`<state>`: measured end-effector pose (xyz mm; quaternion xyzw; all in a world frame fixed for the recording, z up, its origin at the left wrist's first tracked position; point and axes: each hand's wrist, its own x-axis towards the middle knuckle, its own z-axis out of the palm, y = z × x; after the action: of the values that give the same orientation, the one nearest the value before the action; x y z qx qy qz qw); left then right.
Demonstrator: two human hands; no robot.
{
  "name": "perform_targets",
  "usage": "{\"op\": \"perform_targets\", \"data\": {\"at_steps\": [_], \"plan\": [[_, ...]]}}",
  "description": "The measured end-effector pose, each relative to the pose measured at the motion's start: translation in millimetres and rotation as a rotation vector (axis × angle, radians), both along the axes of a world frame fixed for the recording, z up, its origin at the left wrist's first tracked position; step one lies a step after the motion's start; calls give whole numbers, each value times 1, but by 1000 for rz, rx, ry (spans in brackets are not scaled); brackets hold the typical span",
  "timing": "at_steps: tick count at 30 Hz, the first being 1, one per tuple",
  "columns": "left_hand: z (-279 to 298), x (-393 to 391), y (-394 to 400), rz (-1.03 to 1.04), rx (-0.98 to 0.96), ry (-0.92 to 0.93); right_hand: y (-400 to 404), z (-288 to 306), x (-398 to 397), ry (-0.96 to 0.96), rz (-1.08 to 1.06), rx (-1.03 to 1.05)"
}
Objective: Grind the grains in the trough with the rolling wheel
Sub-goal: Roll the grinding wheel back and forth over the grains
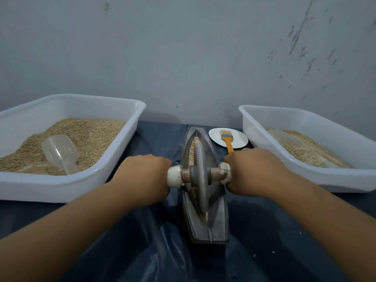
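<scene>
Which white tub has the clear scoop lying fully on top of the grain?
The left tub: its scoop lies exposed on the grain. The right tub's scoop is half buried.

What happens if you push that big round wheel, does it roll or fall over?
The wheel probably rolls easily along the trough, since it is a thin disc on an axle. It looks metal, so likely heavy. Released, it might tip sideways; the left hand and right hand steady it.

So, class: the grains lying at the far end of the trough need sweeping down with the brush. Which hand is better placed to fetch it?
The right hand. The brush lies on the white plate right of the trough, its orange handle pointing at that hand. The left hand would have to cross over the wheel.
</scene>
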<state>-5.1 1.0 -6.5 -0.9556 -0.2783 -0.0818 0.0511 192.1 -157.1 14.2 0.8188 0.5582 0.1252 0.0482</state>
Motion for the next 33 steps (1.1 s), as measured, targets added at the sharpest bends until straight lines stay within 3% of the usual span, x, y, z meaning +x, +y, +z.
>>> {"op": "perform_targets", "data": {"at_steps": [8,16,26,33], "plan": [[6,22,11,17,-83,34,19,7,4,58,-73,-108],[-4,-16,-10,5,5,-71,-22,16,-19,-39,34,-19],[4,13,5,22,-56,-3,9,7,-5,-36,-71,3],[-5,-14,-5,-37,105,-126,-29,15,-16,-32,-64,-29]]}}
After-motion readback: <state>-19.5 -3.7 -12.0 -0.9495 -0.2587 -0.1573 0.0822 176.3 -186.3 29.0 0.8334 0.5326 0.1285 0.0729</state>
